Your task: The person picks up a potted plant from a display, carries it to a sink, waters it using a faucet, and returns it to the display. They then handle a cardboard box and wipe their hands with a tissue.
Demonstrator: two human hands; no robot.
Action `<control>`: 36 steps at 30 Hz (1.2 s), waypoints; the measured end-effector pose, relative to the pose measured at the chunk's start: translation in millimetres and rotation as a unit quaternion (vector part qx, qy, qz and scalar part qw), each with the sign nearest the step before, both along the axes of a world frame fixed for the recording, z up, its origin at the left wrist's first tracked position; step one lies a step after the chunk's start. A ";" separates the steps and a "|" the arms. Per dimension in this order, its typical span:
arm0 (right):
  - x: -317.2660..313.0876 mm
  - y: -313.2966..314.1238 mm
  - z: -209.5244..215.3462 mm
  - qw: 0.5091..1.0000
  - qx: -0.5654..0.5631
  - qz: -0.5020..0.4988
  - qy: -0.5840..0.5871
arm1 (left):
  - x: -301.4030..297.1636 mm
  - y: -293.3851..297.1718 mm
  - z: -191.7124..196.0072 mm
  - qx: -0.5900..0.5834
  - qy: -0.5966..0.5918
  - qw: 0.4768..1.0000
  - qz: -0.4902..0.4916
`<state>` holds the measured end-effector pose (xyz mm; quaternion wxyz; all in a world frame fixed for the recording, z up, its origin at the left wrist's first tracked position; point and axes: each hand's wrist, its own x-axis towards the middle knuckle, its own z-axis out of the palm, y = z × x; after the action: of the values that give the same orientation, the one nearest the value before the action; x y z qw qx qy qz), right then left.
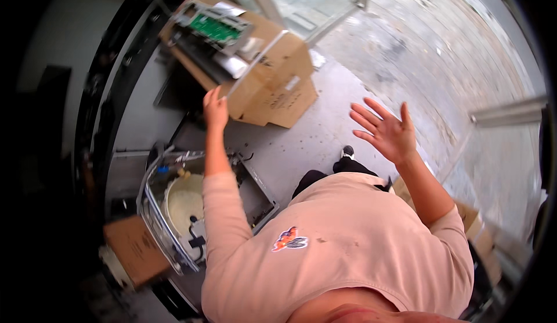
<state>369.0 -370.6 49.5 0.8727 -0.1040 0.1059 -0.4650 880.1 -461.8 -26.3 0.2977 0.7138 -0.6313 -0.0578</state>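
**Hand on a tilted sheet beside stacked cartons**

Seen from above, a person in a pale pink shirt (348, 247) stands on a grey concrete floor (301, 143), both arms raised. The left hand (215, 109) is closed on the lower edge of a clear, glass-like sheet (255, 68), which leans tilted against the upper cardboard box (278, 62). The sheet is nearly see-through, so its full outline is hard to make out. That box sits on a second cardboard box (284, 105), resting on the floor near the doorway. On top of the upper box lies a metal frame with a green circuit board (216, 28). The right hand (386, 131) hangs in the air well apart from the boxes, fingers spread wide and holding nothing. Below the left arm, at the floor's left edge, stands an opened machine with a metal rim and a pale round tub (183, 204) inside. A flat piece of cardboard (136, 250) lies just beside it.
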 end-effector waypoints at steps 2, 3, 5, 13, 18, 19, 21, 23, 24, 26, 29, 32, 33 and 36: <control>12.9 -20.6 -0.6 0.999 -0.003 0.022 0.037 | -0.8 -30.2 -0.2 0.023 -0.035 0.998 0.036; 19.2 -30.7 0.0 0.998 -0.006 0.031 0.056 | 5.2 -41.9 -4.3 0.022 -0.060 0.997 0.049; 32.5 -50.3 -3.2 0.996 -0.012 0.049 0.077 | 8.7 -71.2 -9.3 0.045 -0.084 0.993 0.067; 68.0 -84.5 -18.6 0.993 0.003 0.002 0.122 | -40.5 -145.1 -6.8 0.152 -0.103 0.975 0.126; 86.8 -103.1 -21.5 0.986 -0.011 -0.003 0.166 | 4.6 -106.0 -19.7 -0.050 0.041 0.994 0.089; 89.8 -105.8 -25.0 0.983 -0.014 0.003 0.185 | 17.2 -88.0 -18.9 -0.045 0.083 0.990 0.106; 97.7 -113.0 -26.2 0.971 -0.024 0.020 0.235 | 40.0 -49.6 -23.9 -0.034 0.254 0.959 0.120; 114.5 -123.3 -20.1 0.954 -0.038 0.034 0.296 | 8.0 -25.2 32.1 -0.037 0.534 0.838 0.108; 126.0 -127.6 -14.5 0.943 -0.065 0.039 0.325 | -4.0 -13.8 45.5 -0.057 0.586 0.804 0.083; 152.6 -135.4 -1.7 0.914 -0.120 0.052 0.384 | -35.0 1.0 62.6 -0.057 0.652 0.756 -0.014; 181.8 -152.3 2.5 0.900 -0.158 0.029 0.406 | -87.2 9.6 79.0 0.019 0.783 0.613 -0.099; 195.5 -165.1 6.1 0.920 -0.117 -0.006 0.374 | -112.0 18.7 85.7 0.116 0.850 0.488 -0.160; 196.3 -165.3 11.7 0.930 -0.106 0.004 0.353 | -119.8 21.4 93.5 0.133 0.841 0.502 -0.152; 197.2 -157.8 11.1 0.920 -0.129 0.006 0.370 | -116.9 31.2 80.6 0.164 0.828 0.509 -0.172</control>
<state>566.2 -528.4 60.6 0.7534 -0.3809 0.3594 -0.3977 763.2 -430.6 54.2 0.5472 0.2557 -0.1878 -0.7745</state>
